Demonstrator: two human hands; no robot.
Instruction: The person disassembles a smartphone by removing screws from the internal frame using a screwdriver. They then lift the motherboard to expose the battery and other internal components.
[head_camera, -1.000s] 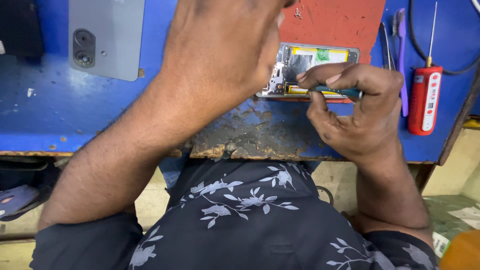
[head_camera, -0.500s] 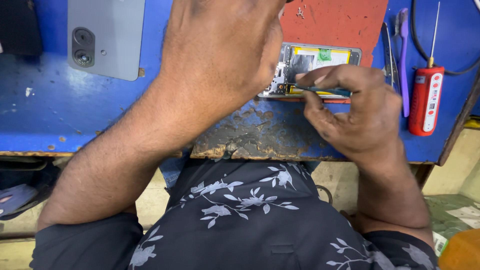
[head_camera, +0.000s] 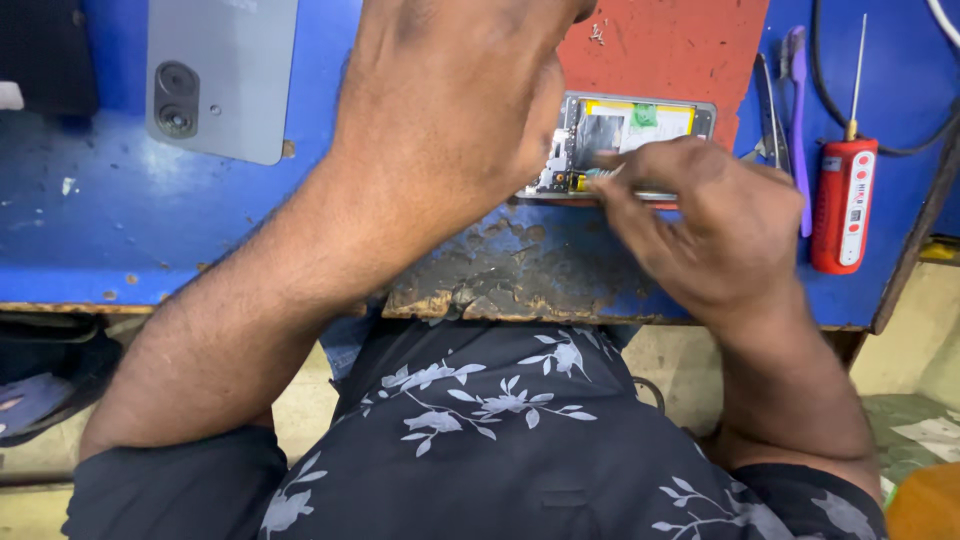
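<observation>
Fingers (head_camera: 640, 165) of the right hand (head_camera: 705, 225) were pinched together over the lower edge of the opened phone (head_camera: 625, 140), their tips touching its exposed insides; whether they gripped a small tool could not be told, since the hand hid it. Nearest the camera lay the person's dark floral shirt (head_camera: 500, 420), with both forearms reaching out over it to the worn blue workbench (head_camera: 150, 240), whose front edge was chipped down to bare, rusty patches.

Left hand (head_camera: 450, 95) arched over the left end of the phone, knuckles up and fingers curled down onto it; what they pressed was hidden under the hand. That phone lay back-open on a red mat (head_camera: 670, 50), between the two hands.

Farther left, a grey back cover (head_camera: 220, 75) with its camera cut-out rested flat on the bench. To the right stood a red soldering-type tool (head_camera: 843, 205), beside a purple brush (head_camera: 797, 100) and tweezers (head_camera: 768, 110).
</observation>
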